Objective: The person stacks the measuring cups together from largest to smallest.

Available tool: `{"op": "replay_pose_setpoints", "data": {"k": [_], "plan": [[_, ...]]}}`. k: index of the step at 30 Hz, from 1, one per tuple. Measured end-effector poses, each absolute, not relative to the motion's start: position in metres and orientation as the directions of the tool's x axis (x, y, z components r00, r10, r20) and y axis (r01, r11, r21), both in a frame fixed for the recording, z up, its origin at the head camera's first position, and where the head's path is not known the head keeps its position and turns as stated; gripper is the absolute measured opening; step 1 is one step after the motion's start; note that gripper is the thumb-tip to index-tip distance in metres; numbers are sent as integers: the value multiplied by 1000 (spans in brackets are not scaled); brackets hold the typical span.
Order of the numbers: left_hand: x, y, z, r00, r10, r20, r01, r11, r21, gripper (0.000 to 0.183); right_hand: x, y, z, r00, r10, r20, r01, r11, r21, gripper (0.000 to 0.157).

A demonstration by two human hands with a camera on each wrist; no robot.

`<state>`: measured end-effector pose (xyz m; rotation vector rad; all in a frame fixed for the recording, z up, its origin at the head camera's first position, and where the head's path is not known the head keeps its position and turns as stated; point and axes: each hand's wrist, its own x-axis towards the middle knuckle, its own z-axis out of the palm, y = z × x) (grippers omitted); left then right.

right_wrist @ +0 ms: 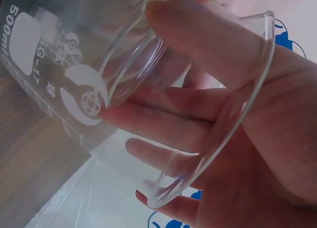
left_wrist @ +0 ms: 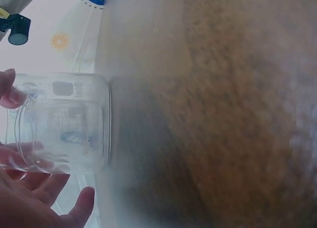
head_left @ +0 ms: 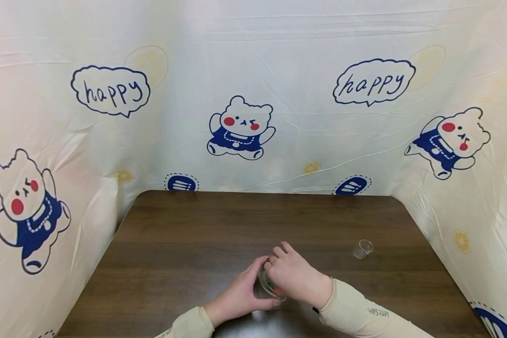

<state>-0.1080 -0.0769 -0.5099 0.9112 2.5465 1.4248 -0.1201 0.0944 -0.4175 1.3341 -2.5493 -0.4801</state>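
Note:
My left hand [head_left: 241, 293] holds a large clear glass beaker [head_left: 267, 281] from the left side, near the table's front. White print on its wall [right_wrist: 29, 45] reads 500ml. A smaller glass beaker [left_wrist: 69, 121] sits inside the larger one. My right hand [head_left: 297, 274] reaches into the large beaker's mouth. In the right wrist view, its thumb and fingers [right_wrist: 168, 109] pinch the inner beaker's rim [right_wrist: 136, 72]. The inner beaker's lower part is hard to make out there through the glass.
A tiny clear glass beaker [head_left: 363, 249] stands on the brown wooden table [head_left: 186, 234], to the right of my hands. Pale printed cloth [head_left: 295, 141] hangs around the table's back and sides.

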Motion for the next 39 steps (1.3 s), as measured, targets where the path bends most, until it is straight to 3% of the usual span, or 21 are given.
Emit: {"op": "replay_pose_setpoints", "data": {"k": [39], "plan": [[-106,-76,-508,-823,524,218,466,404,787,86,-117,94,-414,-551,-832,68,-747,528,405,50]]}}
